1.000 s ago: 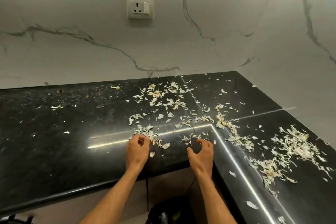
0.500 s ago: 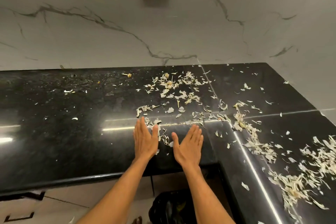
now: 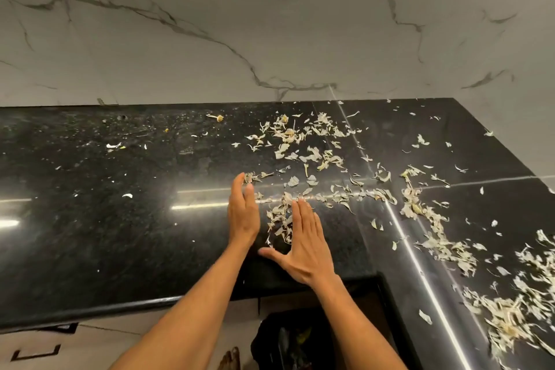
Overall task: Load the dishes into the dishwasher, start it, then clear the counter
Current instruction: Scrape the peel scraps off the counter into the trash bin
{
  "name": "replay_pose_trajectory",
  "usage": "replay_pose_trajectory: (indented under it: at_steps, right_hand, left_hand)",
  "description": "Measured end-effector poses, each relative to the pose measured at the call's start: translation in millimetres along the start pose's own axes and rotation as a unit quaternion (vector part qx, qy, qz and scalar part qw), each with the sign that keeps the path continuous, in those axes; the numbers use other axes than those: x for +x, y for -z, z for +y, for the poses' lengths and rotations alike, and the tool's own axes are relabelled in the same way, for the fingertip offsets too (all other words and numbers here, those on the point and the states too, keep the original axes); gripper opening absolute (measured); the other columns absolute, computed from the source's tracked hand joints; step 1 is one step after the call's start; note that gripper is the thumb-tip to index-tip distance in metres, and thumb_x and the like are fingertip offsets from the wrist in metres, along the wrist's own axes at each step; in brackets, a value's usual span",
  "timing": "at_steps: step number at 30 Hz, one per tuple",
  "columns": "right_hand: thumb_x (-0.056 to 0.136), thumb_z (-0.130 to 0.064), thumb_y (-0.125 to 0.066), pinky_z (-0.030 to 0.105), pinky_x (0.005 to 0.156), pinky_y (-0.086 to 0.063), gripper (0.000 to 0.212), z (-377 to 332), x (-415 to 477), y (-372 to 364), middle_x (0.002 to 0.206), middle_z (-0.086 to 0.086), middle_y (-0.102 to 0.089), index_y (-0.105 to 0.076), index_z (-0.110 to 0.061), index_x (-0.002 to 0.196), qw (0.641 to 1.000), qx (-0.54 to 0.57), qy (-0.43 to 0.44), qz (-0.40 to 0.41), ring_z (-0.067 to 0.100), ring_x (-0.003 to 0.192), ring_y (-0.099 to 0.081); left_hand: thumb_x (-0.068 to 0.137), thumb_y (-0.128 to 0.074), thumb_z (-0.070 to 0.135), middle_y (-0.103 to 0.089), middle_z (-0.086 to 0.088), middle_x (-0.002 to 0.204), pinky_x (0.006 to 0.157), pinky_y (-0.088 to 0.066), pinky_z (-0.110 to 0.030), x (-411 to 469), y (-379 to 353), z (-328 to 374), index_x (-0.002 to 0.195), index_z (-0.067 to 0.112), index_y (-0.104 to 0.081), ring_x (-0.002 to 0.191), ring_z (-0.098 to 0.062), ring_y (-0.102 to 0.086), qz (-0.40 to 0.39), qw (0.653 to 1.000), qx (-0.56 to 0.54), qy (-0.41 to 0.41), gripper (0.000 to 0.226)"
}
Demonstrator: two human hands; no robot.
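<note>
Head view is showing the left hand standing on edge and the right hand lying flat, both straight-fingered and gripping nothing, flanking a strip of peel scraps running fore-aft on the counter, with the bin sitting nearward below the front edge.

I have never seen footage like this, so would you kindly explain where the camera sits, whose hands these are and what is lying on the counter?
There is no machine: a person wears one wide-angle camera on the head, looking forward and down, so both bare arms are their own. The left hand stands on edge and the right hand is flat, palm down, fingers straight, at the glossy black stone counter. Between them sits a small cluster of pale dry peel scraps; more lie scattered to the right. Neither hand holds anything. Below the counter edge is what looks like a black bin bag.
</note>
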State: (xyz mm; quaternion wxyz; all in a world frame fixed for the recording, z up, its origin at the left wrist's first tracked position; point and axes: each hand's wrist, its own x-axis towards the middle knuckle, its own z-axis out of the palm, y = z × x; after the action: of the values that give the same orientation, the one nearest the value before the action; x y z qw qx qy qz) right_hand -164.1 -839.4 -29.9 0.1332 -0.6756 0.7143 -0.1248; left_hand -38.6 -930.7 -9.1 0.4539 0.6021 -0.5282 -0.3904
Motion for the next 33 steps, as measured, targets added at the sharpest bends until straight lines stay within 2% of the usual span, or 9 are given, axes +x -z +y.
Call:
replay_pose_trajectory:
  at_steps: [4,8,12,15,19,24,26,30,33]
  right_hand:
    - [0.088,-0.08,-0.02,0.035,0.122,0.01,0.101,-0.4,22.9,-3.9,0.163,0.002,0.018,0.015,-0.013,0.155,0.999,-0.021,-0.039,0.02,0.015,0.148,0.022]
    - [0.09,-0.074,-0.019,0.036,0.123,0.008,0.095,-2.4,55.1,-2.1,0.164,0.004,0.016,0.015,-0.013,0.155,0.996,0.024,-0.083,0.033,0.016,0.149,0.019]
    - [0.087,-0.08,-0.022,0.033,0.122,0.009,0.101,0.5,53.6,6.2,0.164,0.002,0.014,0.013,-0.015,0.155,0.988,0.078,-0.114,0.075,0.012,0.149,0.018]
    - [0.081,-0.087,-0.026,0.035,0.123,0.008,0.11,10.4,33.8,11.0,0.162,0.0,0.02,0.017,-0.016,0.154,0.989,0.054,-0.12,0.067,0.011,0.148,0.022]
    - [0.075,-0.092,-0.019,0.035,0.122,0.011,0.117,20.1,20.9,10.1,0.158,-0.001,0.03,0.023,-0.015,0.152,0.995,-0.011,-0.089,0.031,0.01,0.145,0.029]
    - [0.074,-0.086,0.003,0.035,0.122,0.012,0.108,43.6,21.3,16.6,0.159,0.002,0.029,0.024,-0.012,0.151,0.988,-0.035,-0.142,0.046,0.013,0.146,0.028]
    - [0.074,-0.087,0.002,0.035,0.122,0.012,0.11,55.4,18.2,23.1,0.16,0.003,0.026,0.023,-0.013,0.152,0.985,-0.036,-0.157,0.056,0.013,0.146,0.028]
    - [0.077,-0.09,-0.021,0.034,0.121,0.013,0.115,76.1,9.7,36.1,0.16,0.0,0.022,0.016,-0.014,0.155,0.979,-0.011,-0.186,0.081,0.013,0.148,0.023]
    - [0.078,-0.089,-0.017,0.038,0.123,0.009,0.114,85.3,14.4,37.6,0.163,0.007,0.018,0.017,-0.01,0.154,0.966,0.008,-0.246,0.081,0.018,0.149,0.021]
  left_hand:
    - [0.102,-0.035,0.041,-0.029,-0.004,0.157,0.117,-0.024,-0.043,20.3,21.0,-20.9,0.15,0.02,-0.027,0.144,-0.022,-0.026,-0.032,0.993,0.109,0.024,0.054]
    - [0.103,-0.028,0.044,-0.005,-0.002,0.163,0.121,-0.002,-0.035,36.0,28.8,-28.5,0.155,0.019,-0.011,0.15,-0.016,-0.002,-0.09,0.973,0.211,0.005,0.06]
    - [0.103,-0.024,0.045,0.006,-0.001,0.163,0.12,0.007,-0.032,42.6,21.5,-26.3,0.155,0.017,0.0,0.149,-0.014,0.007,-0.138,0.952,0.272,-0.02,0.064]
    - [0.103,-0.018,0.048,0.007,-0.002,0.163,0.12,0.011,-0.031,34.4,2.5,-22.6,0.155,0.016,0.001,0.149,-0.013,0.012,-0.15,0.936,0.316,-0.033,0.064]
    - [0.102,-0.014,0.047,0.005,-0.002,0.163,0.12,0.011,-0.03,18.8,-33.3,-11.2,0.155,0.016,0.0,0.149,-0.012,0.01,-0.161,0.939,0.301,-0.048,0.063]
    - [0.102,-0.015,0.05,0.008,0.002,0.162,0.118,0.01,-0.025,-1.9,-68.6,0.6,0.155,0.02,0.003,0.147,-0.005,0.011,-0.269,0.931,0.228,-0.096,0.063]
    - [0.102,-0.019,0.051,0.005,0.006,0.163,0.119,0.005,-0.025,-8.8,-74.8,2.7,0.155,0.025,0.0,0.147,-0.003,0.009,-0.293,0.936,0.172,-0.095,0.063]
    - [0.098,-0.019,0.057,-0.003,0.007,0.162,0.12,-0.007,-0.039,-3.1,-68.1,7.1,0.155,0.028,-0.008,0.149,-0.013,0.0,-0.205,0.965,0.155,-0.058,0.065]
    - [0.102,-0.023,0.049,-0.007,0.002,0.162,0.121,-0.006,-0.039,7.3,-57.0,7.7,0.155,0.022,-0.011,0.149,-0.015,-0.003,-0.126,0.971,0.194,-0.057,0.06]
